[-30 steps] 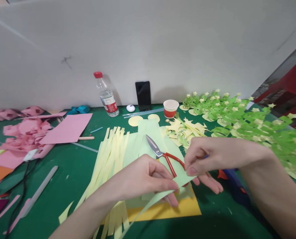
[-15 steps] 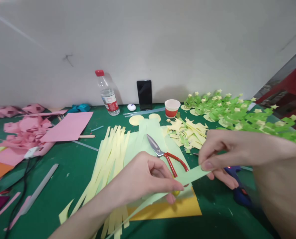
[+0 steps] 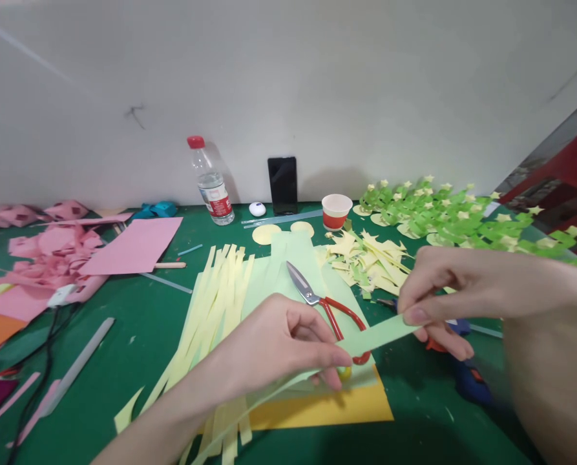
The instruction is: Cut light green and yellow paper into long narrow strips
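A pale green paper strip (image 3: 379, 334) stretches between my two hands. My left hand (image 3: 295, 342) pinches it between thumb and fingers, and a long tail of it hangs down to the lower left. At the other end, the thumb and forefinger of my right hand (image 3: 438, 303) are closed on the strip. Just beyond lie scissors (image 3: 307, 292) with red handles, blades partly apart, on pale green paper sheets (image 3: 291, 248). Several pale yellow strips (image 3: 220, 297) are spread left of my left hand. A blue glue gun (image 3: 472, 381) lies partly hidden under my right hand.
Yellow paper scraps (image 3: 370, 258) lie before a paper cup (image 3: 336, 212). Green star-tipped paper pieces (image 3: 462, 213) stand at the right. A bottle (image 3: 213, 187) and a phone (image 3: 283, 185) are by the wall. Pink paper (image 3: 136, 247) and a black cable (image 3: 46, 368) are on the left.
My right hand has shifted slightly to the right, and a longer stretch of the strip shows between my hands. My left hand is almost where it was.
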### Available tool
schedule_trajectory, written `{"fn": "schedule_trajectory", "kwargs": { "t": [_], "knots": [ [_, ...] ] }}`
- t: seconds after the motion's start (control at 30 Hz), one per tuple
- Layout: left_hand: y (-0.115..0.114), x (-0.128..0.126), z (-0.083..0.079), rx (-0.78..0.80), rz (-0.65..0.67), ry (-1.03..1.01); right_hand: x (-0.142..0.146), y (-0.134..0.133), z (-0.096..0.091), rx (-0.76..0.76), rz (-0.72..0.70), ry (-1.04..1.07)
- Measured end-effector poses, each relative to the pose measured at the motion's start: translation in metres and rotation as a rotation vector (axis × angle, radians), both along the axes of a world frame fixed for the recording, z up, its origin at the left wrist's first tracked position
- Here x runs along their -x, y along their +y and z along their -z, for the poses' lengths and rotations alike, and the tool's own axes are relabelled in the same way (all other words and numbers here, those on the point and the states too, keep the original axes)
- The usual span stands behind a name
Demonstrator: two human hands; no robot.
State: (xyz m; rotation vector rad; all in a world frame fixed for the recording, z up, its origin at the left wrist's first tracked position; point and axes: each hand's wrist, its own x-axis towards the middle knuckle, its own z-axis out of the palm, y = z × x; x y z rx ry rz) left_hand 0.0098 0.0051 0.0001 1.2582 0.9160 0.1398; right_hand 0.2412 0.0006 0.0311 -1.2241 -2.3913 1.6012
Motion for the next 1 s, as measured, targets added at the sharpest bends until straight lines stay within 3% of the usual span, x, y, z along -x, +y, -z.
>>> {"fn": "schedule_trajectory", "kwargs": {
  "t": [0.3, 0.43, 0.6, 0.8, 1.0],
  "knots": [
    [0.002, 0.002, 0.000, 0.055, 0.014, -0.049, -0.008, -0.002, -0.001, -0.050, 0.004, -0.023],
    [0.003, 0.004, -0.002, -0.029, 0.017, 0.022, -0.016, -0.004, -0.006, -0.200, 0.029, -0.131],
    [0.002, 0.001, 0.002, -0.195, 0.098, 0.158, -0.005, -0.020, 0.001, -0.533, 0.288, -0.273],
    [0.001, -0.001, 0.006, -0.252, 0.163, 0.194, 0.028, -0.031, 0.025, -0.466, 0.132, -0.236],
    [-0.004, -0.001, 0.007, -0.510, 0.295, 0.220, 0.044, -0.027, 0.030, -0.418, 0.072, -0.232]
  ]
}}
